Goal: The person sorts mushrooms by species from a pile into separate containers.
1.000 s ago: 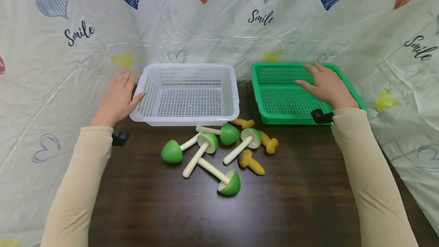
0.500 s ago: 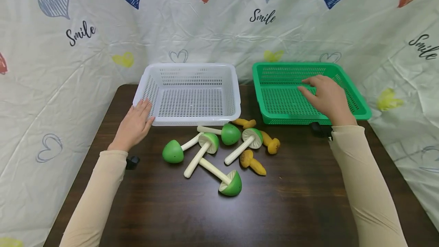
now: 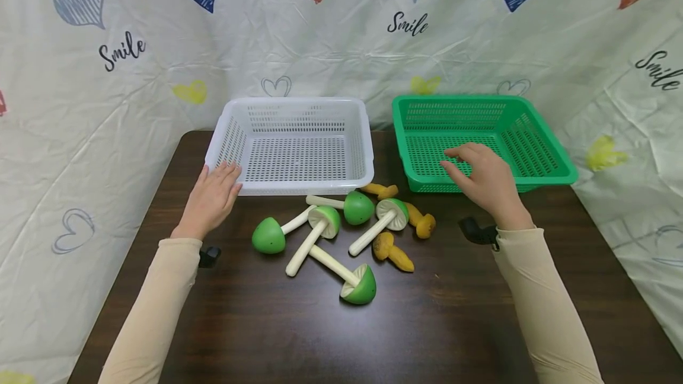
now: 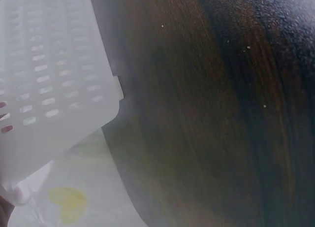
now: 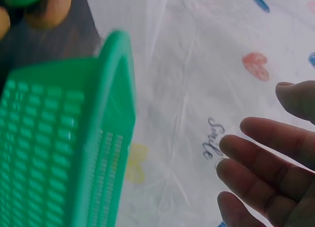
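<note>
Several toy mushrooms lie in a loose pile mid-table: green-capped ones (image 3: 268,236) with long cream stems, and small yellow ones (image 3: 391,252). Behind them stand a white basket (image 3: 299,181) and a green basket (image 3: 549,159), both with nothing in them. My left hand (image 3: 212,197) lies flat on the table, fingertips at the white basket's front left corner. My right hand (image 3: 480,178) hovers with loosely spread fingers over the green basket's front rim, holding nothing. In the right wrist view those fingers (image 5: 261,158) are spread beside the green basket (image 5: 64,148). In the left wrist view, the white basket (image 4: 49,89) appears.
The dark wooden table (image 3: 453,313) is bare in front of the mushrooms. A white cloth (image 3: 107,111) printed with hearts hangs behind and along both sides of the table.
My left hand came down from beside the white basket to the table at its front corner. My right hand drew back from inside the green basket to its front rim.
</note>
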Tool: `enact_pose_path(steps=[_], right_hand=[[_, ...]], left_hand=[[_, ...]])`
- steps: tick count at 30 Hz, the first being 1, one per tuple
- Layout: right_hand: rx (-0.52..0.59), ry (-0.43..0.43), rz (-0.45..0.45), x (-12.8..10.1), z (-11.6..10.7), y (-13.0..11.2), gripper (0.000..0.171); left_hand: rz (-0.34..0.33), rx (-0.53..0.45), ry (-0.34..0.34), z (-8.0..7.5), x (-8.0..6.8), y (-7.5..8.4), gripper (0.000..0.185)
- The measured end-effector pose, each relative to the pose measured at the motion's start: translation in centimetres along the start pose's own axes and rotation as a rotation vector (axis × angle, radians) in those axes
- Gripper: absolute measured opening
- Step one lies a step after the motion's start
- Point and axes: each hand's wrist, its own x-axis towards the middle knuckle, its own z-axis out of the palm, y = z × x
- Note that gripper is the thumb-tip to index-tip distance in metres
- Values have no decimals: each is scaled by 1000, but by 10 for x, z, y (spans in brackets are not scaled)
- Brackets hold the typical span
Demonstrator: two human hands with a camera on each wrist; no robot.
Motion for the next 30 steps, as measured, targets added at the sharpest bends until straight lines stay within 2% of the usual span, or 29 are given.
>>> enact_pose_path(steps=[5,9,21,26,30], right_hand=[[70,22,-55,-10,17,-7,20],[107,-6,-102,-18,32,-11,20],[140,-280,-224,-18,75,-21,26],[174,-368,-187,-17,88,-16,29],[151,-425,-167,-17,97,-12,35]], left_hand=[[-5,-5,13,2,-1,-1,40],[-6,-6,11,3,-1,-1,41],[-19,-25,9,5,-1,-1,43],[-19,-29,13,5,0,-1,42],[-18,-22,12,5,0,-2,43]])
